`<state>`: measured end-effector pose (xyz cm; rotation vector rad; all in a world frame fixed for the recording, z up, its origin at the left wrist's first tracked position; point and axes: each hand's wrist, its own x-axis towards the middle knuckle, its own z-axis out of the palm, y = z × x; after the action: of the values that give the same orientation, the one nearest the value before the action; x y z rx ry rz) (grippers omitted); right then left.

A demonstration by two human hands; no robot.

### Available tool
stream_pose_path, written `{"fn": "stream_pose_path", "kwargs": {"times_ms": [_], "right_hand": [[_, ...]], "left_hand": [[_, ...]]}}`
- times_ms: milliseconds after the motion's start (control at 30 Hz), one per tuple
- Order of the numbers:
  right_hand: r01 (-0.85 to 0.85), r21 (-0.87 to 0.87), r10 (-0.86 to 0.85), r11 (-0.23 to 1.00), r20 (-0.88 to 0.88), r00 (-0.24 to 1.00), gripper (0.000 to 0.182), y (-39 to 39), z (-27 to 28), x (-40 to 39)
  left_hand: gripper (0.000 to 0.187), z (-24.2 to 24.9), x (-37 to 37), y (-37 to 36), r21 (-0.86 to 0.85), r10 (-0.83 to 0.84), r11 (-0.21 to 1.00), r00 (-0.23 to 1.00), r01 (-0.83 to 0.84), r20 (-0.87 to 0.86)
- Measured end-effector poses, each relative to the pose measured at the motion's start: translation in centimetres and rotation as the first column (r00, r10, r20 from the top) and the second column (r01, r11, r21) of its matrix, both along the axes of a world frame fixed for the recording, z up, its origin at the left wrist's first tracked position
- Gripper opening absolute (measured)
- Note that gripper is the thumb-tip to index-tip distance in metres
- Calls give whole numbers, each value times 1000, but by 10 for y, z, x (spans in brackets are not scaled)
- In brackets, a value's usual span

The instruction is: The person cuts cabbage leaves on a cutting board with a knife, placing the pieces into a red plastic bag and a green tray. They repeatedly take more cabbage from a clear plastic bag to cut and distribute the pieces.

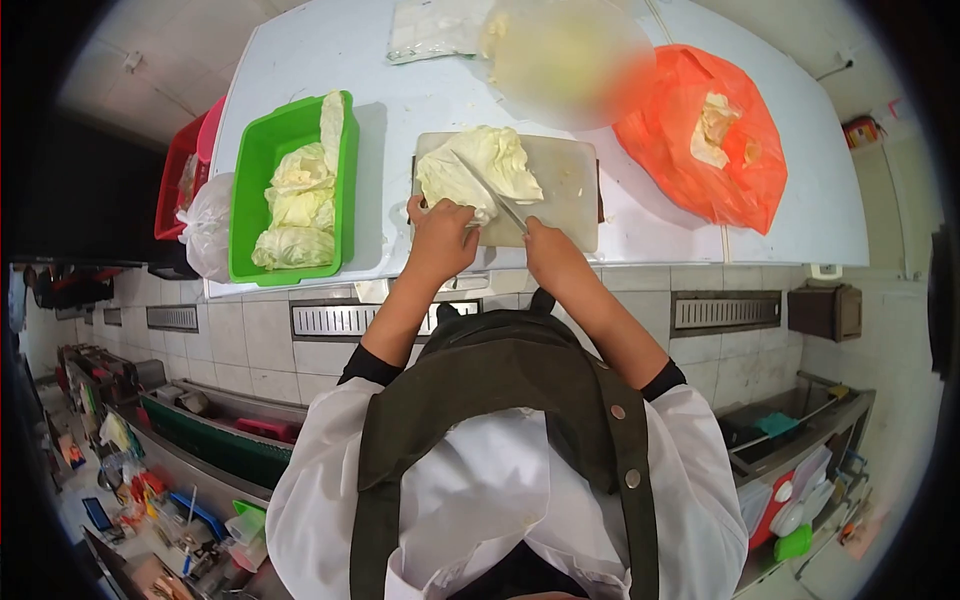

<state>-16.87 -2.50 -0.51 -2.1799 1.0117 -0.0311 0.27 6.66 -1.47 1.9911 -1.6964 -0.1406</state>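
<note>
Pale green cabbage leaves (505,165) lie on a cutting board (570,215) in front of me. My right hand (552,252) is closed around the handle of a knife (507,206). Its blade slants up and to the left across the leaves, between a left and a right portion. With curled fingers, my left hand (443,238) grips the near edge of the left cabbage leaf (452,182), to the left of the blade. Part of that leaf is hidden under the fingers.
A green tub (347,190) with cabbage pieces stands left of the board. A red-orange plastic bag (740,185) with leaf scraps lies to the right. Behind the board is a blurred, pale round container (560,60), beside a white packet (430,30). A white bag (208,228) sits far left.
</note>
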Motion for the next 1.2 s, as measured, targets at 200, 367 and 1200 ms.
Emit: {"fn": "stream_pose_path", "kwargs": {"times_ms": [200,367,1200], "right_hand": [[-69,-11,68,998,-61,996,16,-7,-4,7],[-70,32,73,997,-94,993,16,-7,7,12],[199,80,-199,977,-6,980,23,-77,-10,27]], "left_hand": [[14,0,-1,1,-16,0,1000,999,-1,-34],[13,-3,2,0,-41,10,999,998,-13,-57],[11,29,34,42,-4,-17,1000,980,16,-199]]}}
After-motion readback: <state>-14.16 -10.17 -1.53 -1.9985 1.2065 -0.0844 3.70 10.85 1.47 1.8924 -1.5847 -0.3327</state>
